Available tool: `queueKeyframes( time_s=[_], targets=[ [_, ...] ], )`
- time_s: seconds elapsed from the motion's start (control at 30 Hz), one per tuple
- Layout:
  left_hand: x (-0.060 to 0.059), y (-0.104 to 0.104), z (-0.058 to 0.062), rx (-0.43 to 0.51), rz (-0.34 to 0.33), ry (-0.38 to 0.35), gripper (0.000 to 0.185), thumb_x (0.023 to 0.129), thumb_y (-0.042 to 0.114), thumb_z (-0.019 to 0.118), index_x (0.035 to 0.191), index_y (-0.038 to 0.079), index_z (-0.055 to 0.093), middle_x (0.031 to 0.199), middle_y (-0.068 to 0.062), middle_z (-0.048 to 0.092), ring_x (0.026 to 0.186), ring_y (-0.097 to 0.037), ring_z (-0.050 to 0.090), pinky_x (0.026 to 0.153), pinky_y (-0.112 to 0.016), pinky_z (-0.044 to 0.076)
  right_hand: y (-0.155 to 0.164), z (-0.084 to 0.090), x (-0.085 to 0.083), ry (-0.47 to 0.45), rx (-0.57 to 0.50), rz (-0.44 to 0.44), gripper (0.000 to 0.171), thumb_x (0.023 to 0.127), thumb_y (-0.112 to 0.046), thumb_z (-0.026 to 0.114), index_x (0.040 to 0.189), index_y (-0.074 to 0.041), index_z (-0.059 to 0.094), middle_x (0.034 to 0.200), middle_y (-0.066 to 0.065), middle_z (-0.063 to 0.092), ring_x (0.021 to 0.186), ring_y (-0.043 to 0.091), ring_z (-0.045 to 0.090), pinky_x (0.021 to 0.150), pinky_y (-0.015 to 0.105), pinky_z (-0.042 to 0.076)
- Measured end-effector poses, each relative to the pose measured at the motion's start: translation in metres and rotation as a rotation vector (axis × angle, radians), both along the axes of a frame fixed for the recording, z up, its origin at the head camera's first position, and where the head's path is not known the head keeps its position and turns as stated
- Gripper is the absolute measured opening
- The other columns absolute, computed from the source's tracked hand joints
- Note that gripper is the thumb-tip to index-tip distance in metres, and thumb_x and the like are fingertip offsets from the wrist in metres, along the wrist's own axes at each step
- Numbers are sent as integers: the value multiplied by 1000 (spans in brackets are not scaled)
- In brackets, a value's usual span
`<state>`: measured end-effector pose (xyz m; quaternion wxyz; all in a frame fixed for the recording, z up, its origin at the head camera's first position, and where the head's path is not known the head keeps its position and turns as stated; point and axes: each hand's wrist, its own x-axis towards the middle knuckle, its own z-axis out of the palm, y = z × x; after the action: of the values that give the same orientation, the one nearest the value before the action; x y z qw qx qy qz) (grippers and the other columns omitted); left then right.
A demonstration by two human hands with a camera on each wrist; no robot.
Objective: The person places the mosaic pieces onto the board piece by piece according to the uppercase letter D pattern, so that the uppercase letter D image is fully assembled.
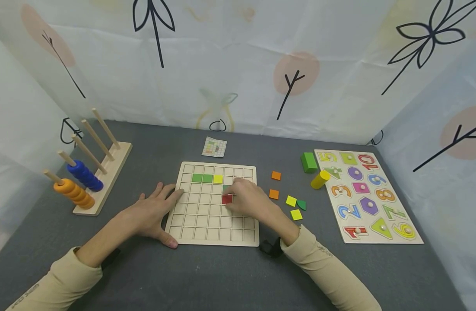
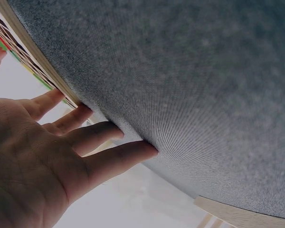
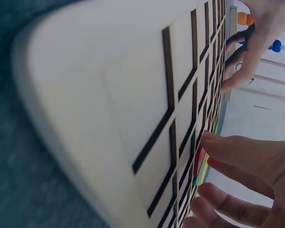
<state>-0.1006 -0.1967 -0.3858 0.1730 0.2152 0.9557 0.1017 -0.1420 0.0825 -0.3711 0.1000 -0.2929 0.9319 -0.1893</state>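
A pale wooden grid board (image 1: 201, 235) lies on the grey table. My left hand (image 1: 154, 211) rests at its left edge with fingers spread, the thumb near the front left corner; in the left wrist view several fingertips (image 2: 149, 148) touch the table cloth. Over the board's right half, my right hand (image 1: 247, 198) pinches a red tile (image 1: 226, 199) between thumb and index finger, down at the grid. Just behind it a green piece (image 1: 225, 188) shows, partly hidden by the fingers. Two green tiles (image 1: 197, 178) and a yellow tile (image 1: 217, 179) sit in a row farther back.
Right of the board lie orange tiles (image 1: 276, 175), yellow tiles (image 1: 291, 201) and a green curved piece (image 1: 301, 204). Beyond are a green block (image 1: 309, 163), a yellow cylinder (image 1: 320, 179) and a number puzzle (image 1: 348, 188). A peg stand (image 1: 115, 162) stands left; a pattern card (image 1: 214, 147) lies behind.
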Motion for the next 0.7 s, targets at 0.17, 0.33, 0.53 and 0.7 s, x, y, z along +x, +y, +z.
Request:
queueKeyframes(
  time_s=[0.17, 0.33, 0.53, 0.7],
  targets=[
    [0, 1, 0, -6, 3, 1, 143, 50, 78, 86, 157, 3, 31, 160, -31, 31, 147, -66, 22, 97, -87, 32, 12, 3, 3, -7, -7, -36, 23, 85, -8, 78, 107, -10, 81, 95, 7, 69, 73, 15, 49, 58, 24, 35],
    [0, 1, 1, -12, 0, 7, 142, 49, 79, 85, 157, 3, 31, 160, -32, 31, 147, -66, 22, 97, -87, 32, 31, 4, 6, -21, 18, -94, 26, 86, -11, 78, 112, -10, 79, 99, 8, 69, 73, 15, 50, 58, 24, 37],
    [1, 1, 2, -11, 2, -1, 142, 50, 79, 85, 157, 3, 30, 160, -32, 30, 147, -66, 22, 97, -87, 33, 62, 6, 12, -2, 29, -115, 31, 87, -16, 81, 117, -8, 77, 103, 9, 70, 76, 14, 54, 61, 25, 44],
    [1, 2, 2, -14, 7, -9, 142, 50, 78, 86, 157, 3, 30, 161, -32, 30, 147, -66, 21, 97, -87, 32, 92, 8, 15, -6, 63, -156, 33, 88, -19, 81, 119, -7, 76, 107, 10, 71, 87, 21, 64, 69, 31, 51]
  ],
)
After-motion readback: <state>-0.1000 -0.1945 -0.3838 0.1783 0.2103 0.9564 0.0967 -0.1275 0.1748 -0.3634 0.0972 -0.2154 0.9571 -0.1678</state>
